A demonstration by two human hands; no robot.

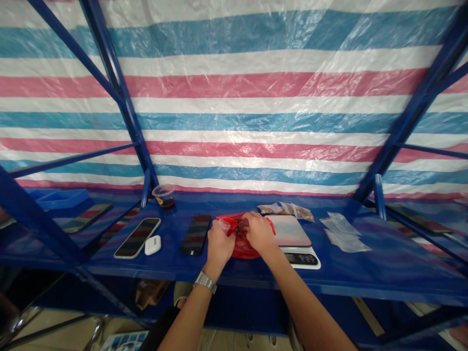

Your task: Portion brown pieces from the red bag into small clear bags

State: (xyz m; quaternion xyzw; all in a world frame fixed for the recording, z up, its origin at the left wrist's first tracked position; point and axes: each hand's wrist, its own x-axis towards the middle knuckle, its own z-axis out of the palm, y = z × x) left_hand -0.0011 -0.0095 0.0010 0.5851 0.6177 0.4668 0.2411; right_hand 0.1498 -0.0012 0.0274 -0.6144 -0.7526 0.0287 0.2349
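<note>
A red plastic bag [245, 249] lies opened out at the front of the blue shelf, with small dark dried pieces [240, 230] inside. Over its left side, my left hand [221, 243] is closed on a small clear plastic bag [224, 225]. My right hand [259, 232] reaches into the red bag from the right, fingers bent and closed around some of the dark pieces; its fingertips are partly hidden. Just right of that hand is a white kitchen scale [288, 231], its display [300, 259] facing me, too small to read.
Several filled clear bags [302, 212] lie behind the scale, and flat clear bags [343, 233] to its right. Leftward are a black phone [196, 234], a white earbud case [152, 244], a pale-edged phone [138, 238] and a plastic cup [165, 197] of dark liquid. Blue posts [126, 107] flank the shelf.
</note>
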